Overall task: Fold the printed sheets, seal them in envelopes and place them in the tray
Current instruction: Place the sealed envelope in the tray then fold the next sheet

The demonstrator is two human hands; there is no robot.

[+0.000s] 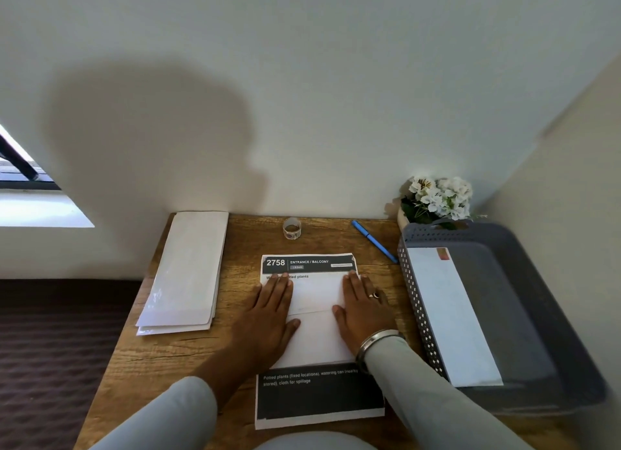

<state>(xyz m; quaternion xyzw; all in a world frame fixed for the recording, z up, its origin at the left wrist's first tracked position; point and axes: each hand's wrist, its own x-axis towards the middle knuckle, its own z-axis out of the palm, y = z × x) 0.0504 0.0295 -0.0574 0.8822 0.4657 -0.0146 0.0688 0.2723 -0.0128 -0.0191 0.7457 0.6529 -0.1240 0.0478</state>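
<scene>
A folded white sheet (316, 318) lies on top of a stack of printed sheets (319, 399) in the middle of the wooden desk. My left hand (268, 315) presses flat on its left side, fingers spread. On its right side my right hand (363, 308), with a ring and a bracelet, presses flat too. A crease runs across the folded sheet between the hands. A pile of white envelopes (188, 271) lies to the left. The grey tray (524, 244) at the right holds one sealed envelope (447, 312).
A small roll of stickers (292, 228) stands at the back of the desk (161, 359). A blue pen (374, 241) lies beside the tray. White flowers in a pot (437, 197) stand in the back right corner against the wall.
</scene>
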